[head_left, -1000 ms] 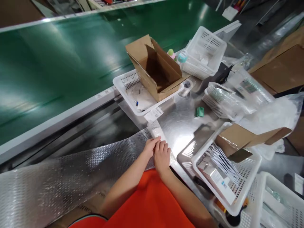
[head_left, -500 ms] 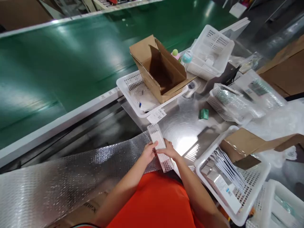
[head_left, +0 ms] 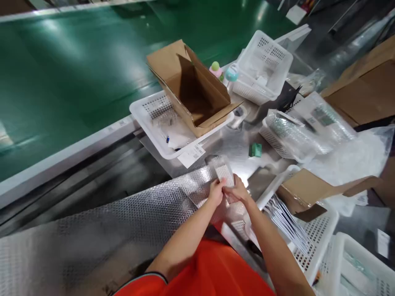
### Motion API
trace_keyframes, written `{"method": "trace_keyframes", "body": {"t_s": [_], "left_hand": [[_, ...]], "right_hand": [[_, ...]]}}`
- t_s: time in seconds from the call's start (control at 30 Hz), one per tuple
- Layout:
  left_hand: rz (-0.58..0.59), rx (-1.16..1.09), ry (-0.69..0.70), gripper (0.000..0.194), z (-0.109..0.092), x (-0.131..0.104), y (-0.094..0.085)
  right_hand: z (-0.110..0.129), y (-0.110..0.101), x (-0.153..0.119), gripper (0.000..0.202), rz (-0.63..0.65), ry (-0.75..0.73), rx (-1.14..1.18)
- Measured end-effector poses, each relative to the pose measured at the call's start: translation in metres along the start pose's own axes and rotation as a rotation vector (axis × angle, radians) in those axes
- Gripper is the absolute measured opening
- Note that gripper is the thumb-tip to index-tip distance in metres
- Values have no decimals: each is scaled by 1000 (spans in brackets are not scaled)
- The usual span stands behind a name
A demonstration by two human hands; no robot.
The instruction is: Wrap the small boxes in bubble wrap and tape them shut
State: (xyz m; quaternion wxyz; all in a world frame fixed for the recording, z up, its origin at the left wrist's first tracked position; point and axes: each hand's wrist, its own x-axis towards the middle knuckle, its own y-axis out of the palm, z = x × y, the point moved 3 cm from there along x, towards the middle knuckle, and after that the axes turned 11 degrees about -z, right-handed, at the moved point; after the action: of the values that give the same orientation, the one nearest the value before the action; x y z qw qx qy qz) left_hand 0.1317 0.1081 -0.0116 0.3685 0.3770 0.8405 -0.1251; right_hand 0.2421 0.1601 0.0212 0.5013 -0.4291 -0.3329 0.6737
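Note:
A slim white box (head_left: 225,172) in bubble wrap stands between my two hands, over the metal table. Wrapped round its left side, my left hand (head_left: 217,191) has its thumb on top. On the other side my right hand (head_left: 237,190) grips the same box, its fingers meeting the left ones. From the box a long sheet of bubble wrap (head_left: 148,213) stretches away to the lower left. The undersides of both hands and the box's lower end are partly hidden.
Ahead, an open cardboard box (head_left: 197,94) rests in a white basket (head_left: 146,131) beside the green conveyor (head_left: 77,82). On the metal table sits a small green box (head_left: 255,150). A basket of envelopes (head_left: 327,226) stands to the right, and a tape roll (head_left: 238,117) lies farther back.
My hands and the wrapped box have shifted right, drawing the bubble wrap sheet with them. The box's wrap looks looser and more spread out. The view has also moved a little.

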Motion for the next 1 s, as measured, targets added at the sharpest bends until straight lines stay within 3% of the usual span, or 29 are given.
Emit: {"method": "trace_keyframes", "body": {"t_s": [0.17,0.23,0.43,0.57,0.7,0.83,1.0], "left_hand": [[-186,275,152,11,0,8,-37],[-217,342,195,22,-2,7,-47],[-124,513,349,33,-4,-5,-58],[-116,689,418,42,-9,1,-64],[-147,641,423,47,-11,2,-64],[-192,572,451,39,-6,-9,-62],[-122,496,375,18,-2,-5,-70]], "right_hand": [[29,17,-24,84,-31,25,-196],[40,19,-33,82,-91,19,-263],[49,22,-43,81,-169,0,-340],[57,36,-52,75,-268,-35,-453],[66,49,-60,56,-402,-27,-485],[70,54,-65,56,-399,-36,-446],[79,52,-76,57,-392,-59,-442]]}}
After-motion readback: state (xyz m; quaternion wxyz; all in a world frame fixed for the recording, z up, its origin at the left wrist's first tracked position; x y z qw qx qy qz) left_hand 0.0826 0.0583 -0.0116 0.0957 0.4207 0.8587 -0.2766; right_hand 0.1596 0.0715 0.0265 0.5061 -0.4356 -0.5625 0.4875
